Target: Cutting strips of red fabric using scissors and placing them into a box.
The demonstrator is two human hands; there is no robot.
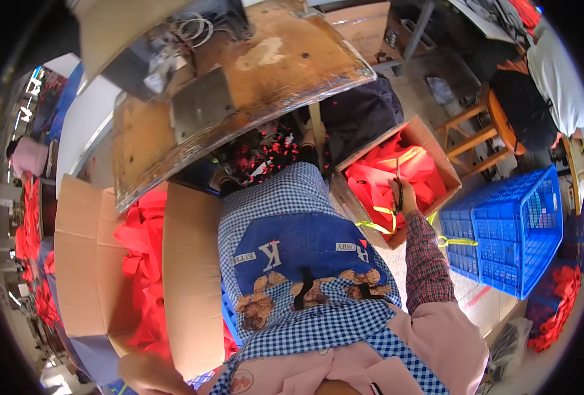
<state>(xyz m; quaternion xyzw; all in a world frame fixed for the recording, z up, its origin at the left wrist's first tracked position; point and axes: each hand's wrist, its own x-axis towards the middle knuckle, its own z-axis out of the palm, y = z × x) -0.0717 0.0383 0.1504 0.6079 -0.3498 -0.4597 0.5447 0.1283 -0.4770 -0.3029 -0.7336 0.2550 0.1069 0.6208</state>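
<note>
My right hand (407, 199) is above a cardboard box (440, 148) of red fabric pieces (377, 178) on my right. Its fingers are closed on a pair of dark scissors (399, 187), the blades pointing away from me over the fabric. A yellow-green strap (384, 227) hangs over the near rim of that box. Low on the left, my left hand (150, 374) is beside a taller open cardboard box (190, 276), which holds more red fabric (144, 263). That hand is smooth and blurred, and its fingers cannot be made out.
A worn wooden worktable (272, 72) stands ahead, with a machine on it. Red scraps (265, 155) litter the floor beneath. To the right lies a blue plastic crate (496, 227), beyond it a wooden stool (496, 122) with a seated person. A checked apron (272, 191) covers my lap.
</note>
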